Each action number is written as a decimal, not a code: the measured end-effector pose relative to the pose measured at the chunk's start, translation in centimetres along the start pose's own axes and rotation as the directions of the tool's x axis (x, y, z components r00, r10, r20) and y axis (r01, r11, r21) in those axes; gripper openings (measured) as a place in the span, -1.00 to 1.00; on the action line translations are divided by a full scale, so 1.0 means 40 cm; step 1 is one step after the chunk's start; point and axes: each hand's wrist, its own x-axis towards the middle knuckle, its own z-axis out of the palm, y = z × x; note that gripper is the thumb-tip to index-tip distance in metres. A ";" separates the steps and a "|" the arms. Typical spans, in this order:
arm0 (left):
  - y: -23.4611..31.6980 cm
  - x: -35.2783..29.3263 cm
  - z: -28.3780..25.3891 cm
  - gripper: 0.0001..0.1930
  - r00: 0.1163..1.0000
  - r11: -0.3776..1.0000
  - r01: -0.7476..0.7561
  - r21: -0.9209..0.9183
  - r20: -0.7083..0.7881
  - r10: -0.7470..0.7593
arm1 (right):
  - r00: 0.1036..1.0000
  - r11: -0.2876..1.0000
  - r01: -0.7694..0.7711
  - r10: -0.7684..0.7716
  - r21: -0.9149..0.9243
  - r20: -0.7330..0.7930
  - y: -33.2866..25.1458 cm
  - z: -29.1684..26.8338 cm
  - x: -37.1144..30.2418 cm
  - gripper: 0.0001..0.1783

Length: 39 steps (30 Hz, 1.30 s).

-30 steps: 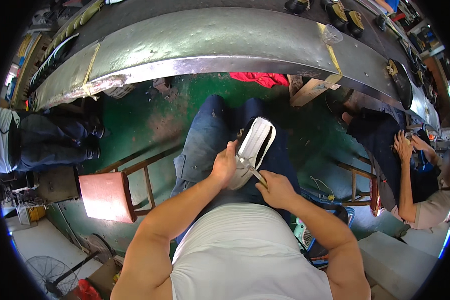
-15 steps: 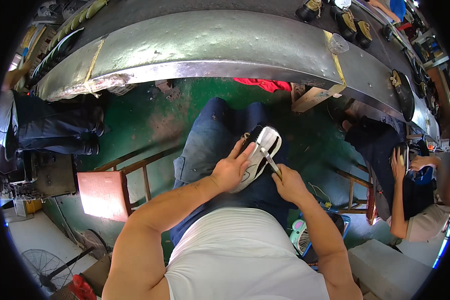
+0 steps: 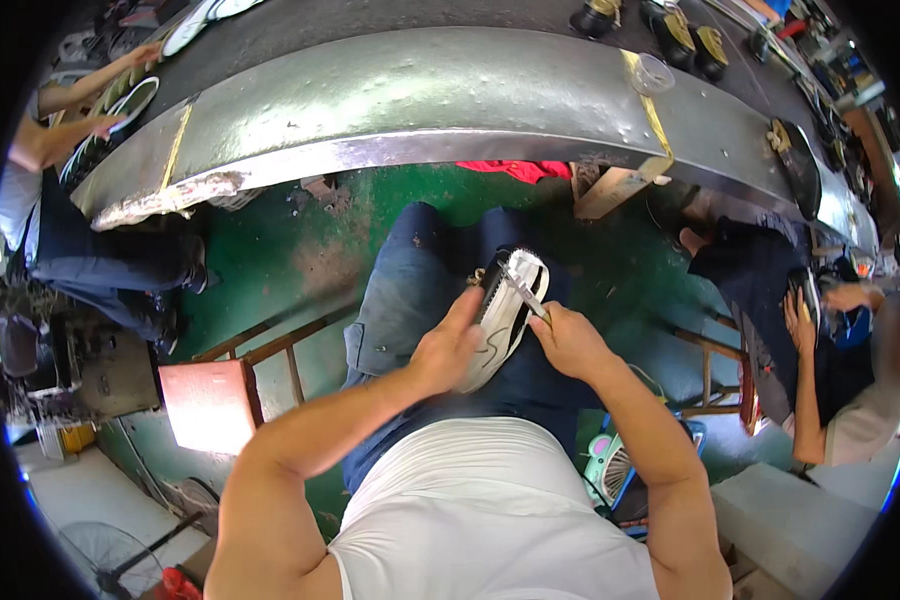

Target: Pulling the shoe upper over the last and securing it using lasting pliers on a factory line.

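Head view: our right hand (image 3: 572, 342) pinches 1 tool (image 3: 524, 292) over 1 shoe (image 3: 496, 338); how our left hand (image 3: 448, 350) grips, we cannot tell.

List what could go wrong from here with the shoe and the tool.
The left hand grips the shoe near the thin tool, so a slip might catch its fingers. The tool's tip is at the shoe's pale underside, so a stray stroke from the right hand could mark it. Held over the lap rather than braced on the bench, the shoe may shift.
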 end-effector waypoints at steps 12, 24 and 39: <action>0.019 -0.034 -0.056 0.03 0.906 0.963 0.270 0.018 0.333 -0.261 | 0.997 0.970 -0.039 0.021 0.239 0.074 0.014 0.081 -0.130 -0.59; 0.229 0.107 -0.190 -0.47 0.959 0.851 -0.277 -0.445 -0.180 0.218 | 0.964 0.751 0.068 0.121 0.657 -0.238 0.117 0.190 -0.222 -0.75; -0.030 0.068 -0.016 -0.44 0.979 0.992 0.104 0.066 0.171 -0.114 | 0.996 0.934 -0.074 0.050 0.348 0.078 0.022 -0.014 -0.201 -0.66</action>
